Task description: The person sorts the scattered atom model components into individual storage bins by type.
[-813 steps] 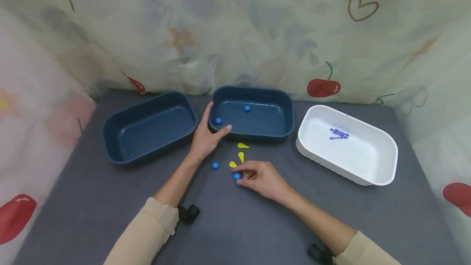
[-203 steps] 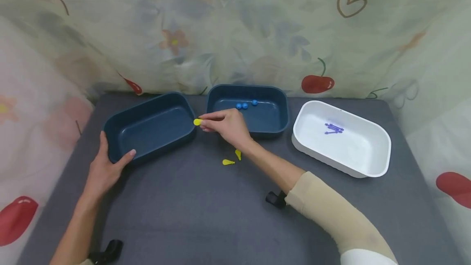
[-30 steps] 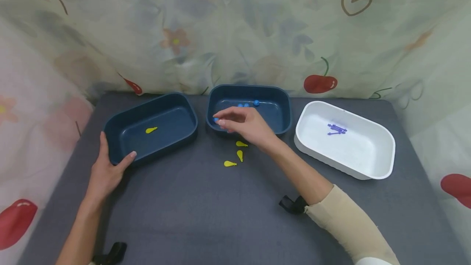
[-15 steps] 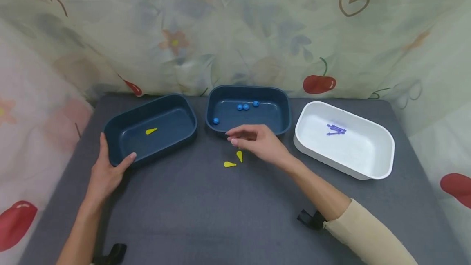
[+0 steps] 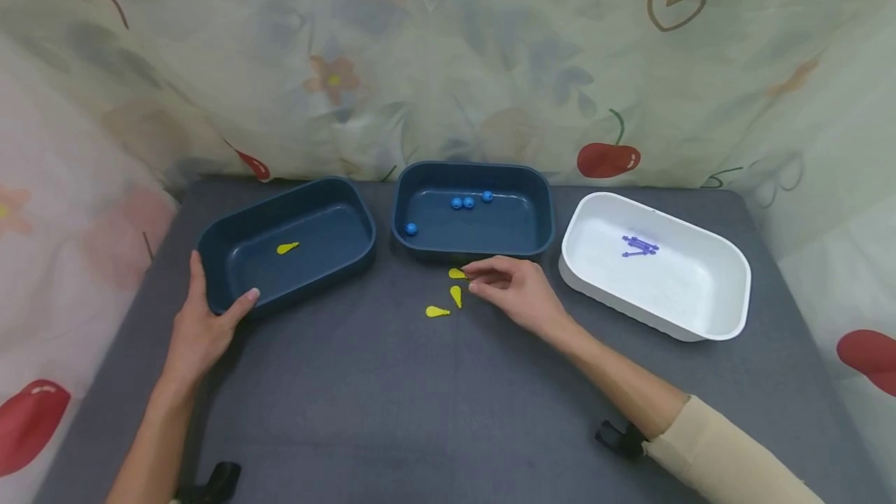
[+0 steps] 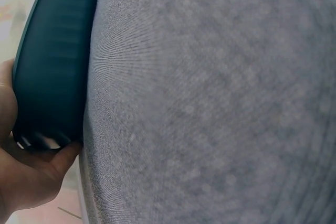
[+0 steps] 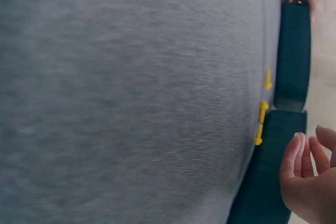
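My left hand (image 5: 203,333) grips the near left corner of the left dark blue bin (image 5: 308,290), thumb on the rim; the left wrist view shows fingers curled round that bin's end (image 6: 55,66). One yellow teardrop-shaped piece (image 5: 288,248) lies inside it. My right hand (image 5: 521,294) hovers empty before the middle dark blue bin (image 5: 483,243), thumb and fingers loosely bent and apart. Its fingertips are right at the narrow end of a yellow piece (image 5: 457,274) on the table. Two more, an upright one (image 5: 456,296) and a sideways one (image 5: 437,311), lie nearer me.
Several blue balls (image 5: 411,229) are in the middle bin. To the right, a white bin (image 5: 700,309) holds several small purple sticks (image 5: 640,246). A grey cloth (image 5: 392,411) covers the table; a printed curtain (image 5: 434,61) hangs behind the bins.
My right hand has let go of a blue ball in the middle bin and moved right and nearer. Since the oldest frame, my left hand has shifted to the left bin, where a yellow piece now lies.
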`<state>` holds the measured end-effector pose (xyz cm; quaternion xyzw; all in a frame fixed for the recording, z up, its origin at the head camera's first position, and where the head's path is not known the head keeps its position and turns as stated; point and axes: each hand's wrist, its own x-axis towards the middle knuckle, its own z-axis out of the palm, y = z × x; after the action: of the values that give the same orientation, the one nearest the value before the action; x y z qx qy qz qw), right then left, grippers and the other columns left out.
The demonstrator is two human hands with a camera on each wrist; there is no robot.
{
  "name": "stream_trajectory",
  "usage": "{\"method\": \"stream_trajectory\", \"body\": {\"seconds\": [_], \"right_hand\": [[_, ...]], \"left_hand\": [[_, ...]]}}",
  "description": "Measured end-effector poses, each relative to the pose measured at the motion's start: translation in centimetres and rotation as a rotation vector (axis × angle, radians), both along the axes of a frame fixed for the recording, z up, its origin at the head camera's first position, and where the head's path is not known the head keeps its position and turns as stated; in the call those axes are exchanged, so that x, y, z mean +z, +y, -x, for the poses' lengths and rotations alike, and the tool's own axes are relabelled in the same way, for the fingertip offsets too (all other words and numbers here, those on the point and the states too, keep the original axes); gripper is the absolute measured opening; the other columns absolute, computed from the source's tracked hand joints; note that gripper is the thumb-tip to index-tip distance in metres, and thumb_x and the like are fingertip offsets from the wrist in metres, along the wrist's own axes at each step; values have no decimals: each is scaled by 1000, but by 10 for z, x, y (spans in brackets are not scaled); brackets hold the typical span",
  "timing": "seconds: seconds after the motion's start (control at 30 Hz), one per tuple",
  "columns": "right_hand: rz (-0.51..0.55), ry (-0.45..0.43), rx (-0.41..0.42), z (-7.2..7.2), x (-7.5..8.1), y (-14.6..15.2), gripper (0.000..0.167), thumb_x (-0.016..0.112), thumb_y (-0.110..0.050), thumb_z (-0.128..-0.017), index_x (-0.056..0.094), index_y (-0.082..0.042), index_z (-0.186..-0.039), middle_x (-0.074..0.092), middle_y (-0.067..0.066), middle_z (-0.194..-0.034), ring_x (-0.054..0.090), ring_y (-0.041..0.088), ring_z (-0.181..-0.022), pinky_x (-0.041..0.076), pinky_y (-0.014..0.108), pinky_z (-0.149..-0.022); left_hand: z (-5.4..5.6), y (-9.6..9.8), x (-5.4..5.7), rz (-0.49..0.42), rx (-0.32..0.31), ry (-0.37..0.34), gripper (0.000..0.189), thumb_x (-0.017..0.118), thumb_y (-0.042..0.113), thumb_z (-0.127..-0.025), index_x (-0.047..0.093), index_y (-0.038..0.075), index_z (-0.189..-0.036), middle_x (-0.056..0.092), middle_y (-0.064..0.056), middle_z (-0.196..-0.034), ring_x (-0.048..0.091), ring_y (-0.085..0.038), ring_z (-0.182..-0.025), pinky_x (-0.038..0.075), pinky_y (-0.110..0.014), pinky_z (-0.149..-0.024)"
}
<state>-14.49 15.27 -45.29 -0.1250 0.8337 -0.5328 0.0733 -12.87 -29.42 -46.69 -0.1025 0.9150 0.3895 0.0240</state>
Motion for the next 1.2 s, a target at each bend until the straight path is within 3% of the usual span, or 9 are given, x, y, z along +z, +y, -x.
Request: {"method": "stream_trajectory", "body": {"seconds": [0.63,1.03,1.2], "right_hand": [[-160,38,-65,8,-27,4,28,75,-12,-89,73,-7,-117,74,5,-104,70,11,-86,57,29,-79],[-302,177,-145,7,-37,-14,26,75,-14,-89,75,-8,-115,69,2,-96,60,9,-75,51,28,-68],[-347,185,-171,5,-38,-20,28,77,-15,-88,76,-9,-115,67,1,-93,56,9,-71,47,27,-64]], "left_hand": [[1,0,0,-33,-24,17,106,63,50,-95,-20,25,-156,-10,-15,-164,5,-52,-145,11,-69,-111],[1,0,-1,-6,-1,-3,108,63,50,-94,-21,20,-155,-9,-20,-163,7,-55,-144,12,-69,-110],[0,1,-1,-8,-4,-10,108,62,51,-95,-22,21,-155,-9,-20,-163,8,-56,-143,13,-71,-109]]}}
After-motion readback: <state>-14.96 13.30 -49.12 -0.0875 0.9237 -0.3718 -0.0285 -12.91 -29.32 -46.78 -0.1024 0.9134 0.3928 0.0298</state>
